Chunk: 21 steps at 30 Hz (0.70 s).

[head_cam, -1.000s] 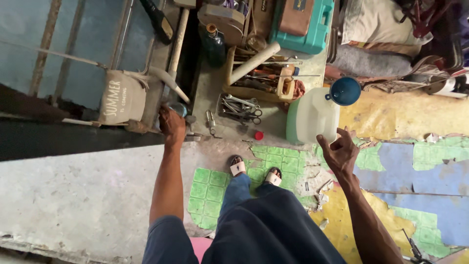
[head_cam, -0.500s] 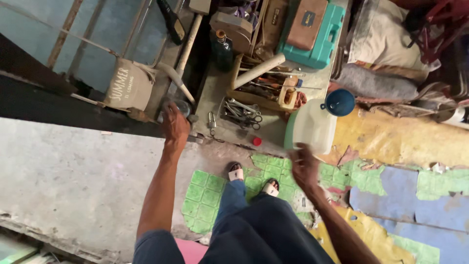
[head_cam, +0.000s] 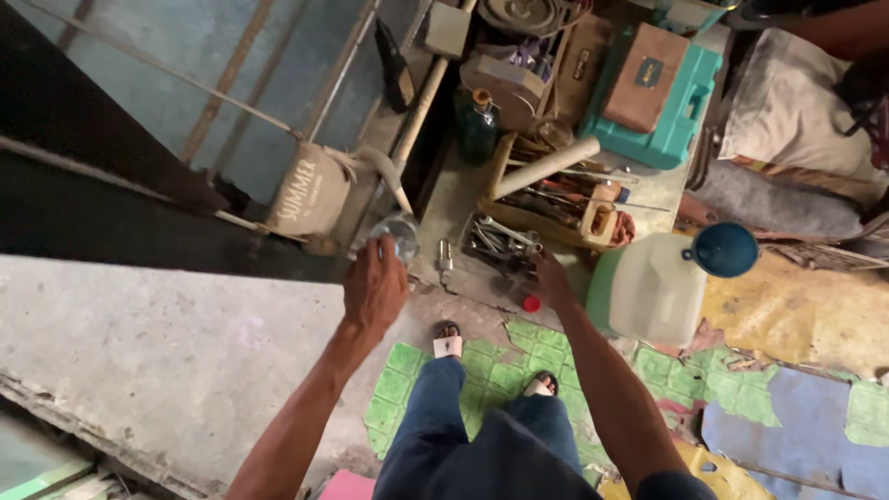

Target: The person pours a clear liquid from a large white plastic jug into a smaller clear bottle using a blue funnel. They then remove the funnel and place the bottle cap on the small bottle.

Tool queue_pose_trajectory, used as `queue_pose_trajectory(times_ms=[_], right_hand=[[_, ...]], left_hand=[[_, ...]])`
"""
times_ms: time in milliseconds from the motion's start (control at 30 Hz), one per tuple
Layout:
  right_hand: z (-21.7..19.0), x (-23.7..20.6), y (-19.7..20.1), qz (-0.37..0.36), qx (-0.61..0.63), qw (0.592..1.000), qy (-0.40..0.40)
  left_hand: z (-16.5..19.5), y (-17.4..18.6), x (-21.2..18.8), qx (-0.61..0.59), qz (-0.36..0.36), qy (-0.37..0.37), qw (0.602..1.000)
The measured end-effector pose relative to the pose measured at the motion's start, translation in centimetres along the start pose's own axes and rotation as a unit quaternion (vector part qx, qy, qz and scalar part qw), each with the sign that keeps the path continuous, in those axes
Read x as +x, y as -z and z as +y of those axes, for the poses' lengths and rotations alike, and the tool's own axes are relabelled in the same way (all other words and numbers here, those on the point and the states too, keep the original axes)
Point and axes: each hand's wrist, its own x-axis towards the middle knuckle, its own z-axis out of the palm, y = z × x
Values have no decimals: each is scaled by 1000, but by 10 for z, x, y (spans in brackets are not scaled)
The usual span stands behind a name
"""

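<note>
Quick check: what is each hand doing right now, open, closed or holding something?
Left hand: closed over the top of a clear glass jar.
Right hand: holds nothing visible; reaching toward the tray of tools; grip cannot be told.

Rough matt concrete ledge (head_cam: 139,343), glossy translucent plastic jerrycan (head_cam: 657,292), shiny metal wrenches (head_cam: 495,243).

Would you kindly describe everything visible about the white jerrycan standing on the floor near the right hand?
The white jerrycan is a boxy container of translucent, plastic-looking material with rounded corners. It stands on the patchwork floor, seen from above, with a green panel showing along its left side. A blue funnel sits at its upper right corner, apparently in the mouth. The right hand reaches down just left of it, without clearly touching it. Its contents cannot be told.
</note>
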Motion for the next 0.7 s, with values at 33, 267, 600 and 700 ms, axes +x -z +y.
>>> queue_pose_trajectory(times_ms=[33,267,600,700], right_hand=[[3,0,-7,13,12,1000,25],[9,4,-34,8,24,995,98],[22,1,-24,105,-186,941,263],[44,-20,2,222,-467,685,513]], left_hand=[[1,9,-2,-16,8,-11,1000],[19,48,13,-97,67,-74,990],[74,75,34,-149,64,-139,977],[99,69,44,-210,25,-139,967]])
